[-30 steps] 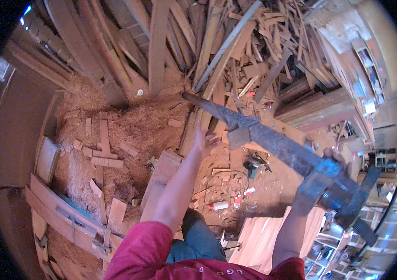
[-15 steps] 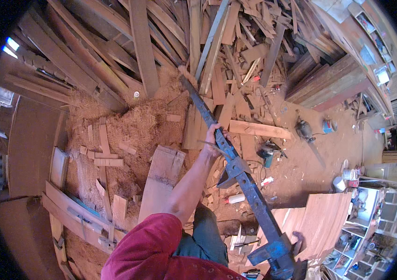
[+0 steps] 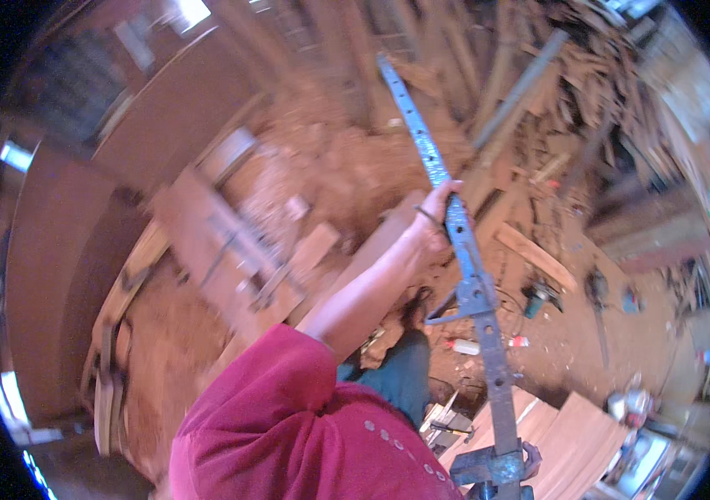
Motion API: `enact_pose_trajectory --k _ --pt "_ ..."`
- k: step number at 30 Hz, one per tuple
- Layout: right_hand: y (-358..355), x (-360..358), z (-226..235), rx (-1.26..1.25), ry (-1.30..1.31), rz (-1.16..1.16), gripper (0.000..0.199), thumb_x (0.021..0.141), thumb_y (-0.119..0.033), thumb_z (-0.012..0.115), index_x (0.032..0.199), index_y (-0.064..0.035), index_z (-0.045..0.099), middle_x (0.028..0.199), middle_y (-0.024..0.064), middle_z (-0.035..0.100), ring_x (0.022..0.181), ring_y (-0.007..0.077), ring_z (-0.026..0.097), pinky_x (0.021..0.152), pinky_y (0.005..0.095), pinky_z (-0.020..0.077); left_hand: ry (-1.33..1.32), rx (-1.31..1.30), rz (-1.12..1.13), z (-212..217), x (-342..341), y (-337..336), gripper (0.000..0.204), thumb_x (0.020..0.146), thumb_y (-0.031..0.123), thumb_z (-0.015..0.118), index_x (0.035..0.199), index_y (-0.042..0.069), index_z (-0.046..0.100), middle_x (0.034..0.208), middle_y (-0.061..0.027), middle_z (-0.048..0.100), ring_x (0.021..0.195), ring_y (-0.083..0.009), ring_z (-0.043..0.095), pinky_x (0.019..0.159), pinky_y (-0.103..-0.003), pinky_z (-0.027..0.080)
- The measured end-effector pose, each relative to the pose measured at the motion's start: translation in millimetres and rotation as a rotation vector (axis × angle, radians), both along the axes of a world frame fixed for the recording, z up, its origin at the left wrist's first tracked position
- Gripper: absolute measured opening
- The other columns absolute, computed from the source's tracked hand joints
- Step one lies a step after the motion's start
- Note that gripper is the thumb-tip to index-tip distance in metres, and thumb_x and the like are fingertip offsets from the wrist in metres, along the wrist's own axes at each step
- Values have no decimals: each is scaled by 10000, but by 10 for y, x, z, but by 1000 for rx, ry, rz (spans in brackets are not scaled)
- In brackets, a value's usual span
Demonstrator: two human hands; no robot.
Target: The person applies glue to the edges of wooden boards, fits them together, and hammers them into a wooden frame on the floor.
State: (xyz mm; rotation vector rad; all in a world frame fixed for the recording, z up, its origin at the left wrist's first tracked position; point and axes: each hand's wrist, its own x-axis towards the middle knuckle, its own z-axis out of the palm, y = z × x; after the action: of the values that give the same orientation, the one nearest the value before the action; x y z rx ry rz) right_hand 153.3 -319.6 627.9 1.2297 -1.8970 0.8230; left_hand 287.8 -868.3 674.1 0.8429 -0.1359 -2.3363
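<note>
A long blue metal bar clamp with a row of holes slants across the view, from the upper middle down to the lower right. My left hand is wrapped round the bar above its sliding jaw. At the lower end, beside the clamp's head, the fingers of my right hand curl round from the far side. Most of that hand is hidden behind the clamp. Flat reddish boards lie under this lower end.
Stacked planks and offcuts fill the upper right. A workbench holding wood pieces is at left. On the sawdust-strewn floor are a power tool, a white bottle and a loose board. A hammer lies near my leg.
My view has swung left, so the surroundings shift right and blur. The clamp has turned more upright, its upper end now over the sawdust, with both hands still on it.
</note>
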Motion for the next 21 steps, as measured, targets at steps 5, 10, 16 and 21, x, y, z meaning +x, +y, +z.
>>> enact_pose_trajectory --k 5,10,16,21 --pt "156 671 -147 -79 -42 27 552 871 -258 618 1307 18 422 927 171 599 827 288 616 785 417 531 -154 -58 198 309 1883 607 269 791 349 709 741 163 521 602 -14 520 505 -188 536 495 -375 483" --pt "313 1330 -511 11 -216 114 542 889 -272 591 1320 7 418 980 174 585 871 286 607 792 420 526 -231 -67 379 400 3486 1205 334 764 420 709 847 135 555 654 -45 507 603 -222 534 601 -418 491" --pt "522 2083 -1167 264 -497 184 530 911 -290 558 1335 -6 413 1043 179 567 925 283 596 800 424 520 -422 -40 629 -317 4976 1563 303 814 341 705 866 87 548 645 -57 516 528 -243 567 538 -431 529" --pt "740 2732 -1768 492 -688 241 522 930 -305 531 1348 -17 408 1096 182 552 969 281 587 806 426 515 -785 -41 618 -1046 6054 1896 295 805 287 731 860 43 574 694 -62 572 548 -228 589 527 -419 538"
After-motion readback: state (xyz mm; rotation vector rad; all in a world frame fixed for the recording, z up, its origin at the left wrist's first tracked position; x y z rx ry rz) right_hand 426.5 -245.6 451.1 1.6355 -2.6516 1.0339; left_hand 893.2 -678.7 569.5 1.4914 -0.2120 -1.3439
